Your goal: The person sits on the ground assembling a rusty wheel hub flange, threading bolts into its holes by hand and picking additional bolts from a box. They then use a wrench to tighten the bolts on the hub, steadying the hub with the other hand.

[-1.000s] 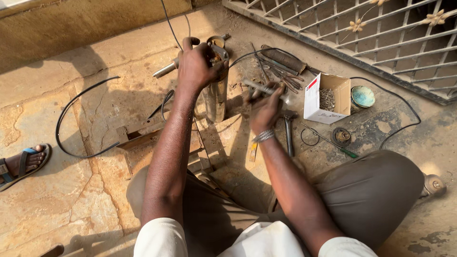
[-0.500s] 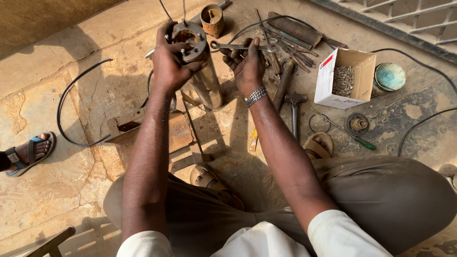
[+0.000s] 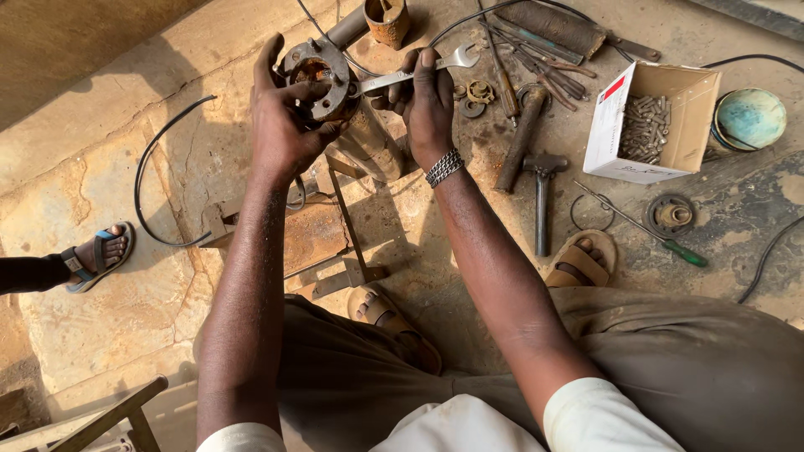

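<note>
The left hand (image 3: pixel 285 125) is clamped around a rusty round metal flange (image 3: pixel 316 77) that sits atop an upright grey cylindrical housing (image 3: pixel 373 142) on the stone floor (image 3: pixel 109 276). The right hand (image 3: pixel 427 105) grips a silver open-ended spanner (image 3: pixel 414 74), its far end set against the flange. Just beside lie a dark hammer (image 3: pixel 542 197), a white cardboard box of bolts (image 3: pixel 649 125) and a green-handled screwdriver (image 3: pixel 649 228).

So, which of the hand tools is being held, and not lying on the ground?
The silver open-ended wrench, gripped by the right hand against the rusty round flange. The hammer and the green-handled screwdriver lie untouched on the ground.
</note>
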{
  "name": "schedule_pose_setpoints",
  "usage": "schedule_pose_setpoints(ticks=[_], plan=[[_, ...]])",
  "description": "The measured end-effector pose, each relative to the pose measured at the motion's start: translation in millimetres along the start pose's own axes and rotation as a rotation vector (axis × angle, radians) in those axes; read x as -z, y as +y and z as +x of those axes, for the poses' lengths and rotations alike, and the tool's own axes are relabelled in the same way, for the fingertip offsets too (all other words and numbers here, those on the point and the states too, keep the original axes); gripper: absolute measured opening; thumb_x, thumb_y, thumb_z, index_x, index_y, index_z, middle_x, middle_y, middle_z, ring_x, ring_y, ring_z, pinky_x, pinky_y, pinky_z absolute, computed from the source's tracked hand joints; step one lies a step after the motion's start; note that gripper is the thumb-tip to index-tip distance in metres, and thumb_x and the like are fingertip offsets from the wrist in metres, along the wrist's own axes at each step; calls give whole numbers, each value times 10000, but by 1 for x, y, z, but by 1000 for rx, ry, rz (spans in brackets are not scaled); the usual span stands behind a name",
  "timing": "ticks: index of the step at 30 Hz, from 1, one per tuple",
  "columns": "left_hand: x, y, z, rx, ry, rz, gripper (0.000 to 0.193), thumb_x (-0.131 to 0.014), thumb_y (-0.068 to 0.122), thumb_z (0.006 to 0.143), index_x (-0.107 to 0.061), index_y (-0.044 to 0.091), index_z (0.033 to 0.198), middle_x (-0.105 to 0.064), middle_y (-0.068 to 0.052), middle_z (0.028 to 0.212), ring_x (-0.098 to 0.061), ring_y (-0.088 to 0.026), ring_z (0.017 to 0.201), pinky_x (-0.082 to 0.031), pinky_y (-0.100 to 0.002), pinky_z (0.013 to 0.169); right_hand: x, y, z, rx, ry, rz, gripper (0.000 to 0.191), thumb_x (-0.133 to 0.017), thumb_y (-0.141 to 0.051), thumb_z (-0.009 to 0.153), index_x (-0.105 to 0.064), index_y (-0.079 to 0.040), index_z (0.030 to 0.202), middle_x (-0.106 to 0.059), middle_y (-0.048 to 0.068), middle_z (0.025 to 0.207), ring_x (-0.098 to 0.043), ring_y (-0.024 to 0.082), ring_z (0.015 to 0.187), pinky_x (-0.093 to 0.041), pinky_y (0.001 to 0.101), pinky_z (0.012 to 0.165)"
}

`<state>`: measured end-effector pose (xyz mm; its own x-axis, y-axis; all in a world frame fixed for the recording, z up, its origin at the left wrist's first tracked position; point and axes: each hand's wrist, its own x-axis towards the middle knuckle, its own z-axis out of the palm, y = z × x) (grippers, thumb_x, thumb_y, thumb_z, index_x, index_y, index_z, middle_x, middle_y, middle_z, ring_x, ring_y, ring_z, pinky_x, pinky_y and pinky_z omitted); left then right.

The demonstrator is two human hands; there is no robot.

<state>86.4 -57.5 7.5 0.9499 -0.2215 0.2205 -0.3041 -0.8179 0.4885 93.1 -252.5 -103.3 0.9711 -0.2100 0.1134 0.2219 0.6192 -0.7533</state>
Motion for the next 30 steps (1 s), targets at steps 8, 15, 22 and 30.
schedule_pose_setpoints(ticks=[8, 15, 22, 30], plan=[[-7, -3, 6, 157, -35, -269, 501, -1017, 180, 647, -785, 29, 1063, -295, -154, 1603, -431, -338, 1428, -505, -415, 1069, 3, -22, 52, -122, -232, -219, 434, -501, -521, 1071, -580, -102, 989, -589, 2, 766, -643, 90, 659, -702, 385, 630], [-6, -6, 3, 80, -27, -216, 535, -1014, 142, 627, -788, 35, 1100, -327, -170, 1575, -500, -348, 1374, -550, -394, 986, -5, -32, 77, -197, -377, -316, 403, -482, -491, 1085, -575, -110, 990, -576, -19, 716, -645, 85, 636, -721, 404, 633], [-10, -10, 2, 41, 4, -183, 486, -1008, 197, 677, -792, 35, 1081, -357, -205, 1566, -565, -372, 1328, -597, -428, 1005, -17, -30, 60, -92, -139, -541, 411, -465, -490, 1084, -608, -122, 971, -557, -42, 686, -596, 60, 568, -655, 323, 537], [-11, -14, 3, 95, -29, -224, 520, -972, 185, 620, -779, 62, 1087, -330, -192, 1581, -590, -357, 1296, -572, -409, 968, -21, -24, 30, -164, 77, -380, 397, -467, -513, 1048, -602, -151, 956, -544, -40, 677, -625, 77, 600, -677, 319, 556]])
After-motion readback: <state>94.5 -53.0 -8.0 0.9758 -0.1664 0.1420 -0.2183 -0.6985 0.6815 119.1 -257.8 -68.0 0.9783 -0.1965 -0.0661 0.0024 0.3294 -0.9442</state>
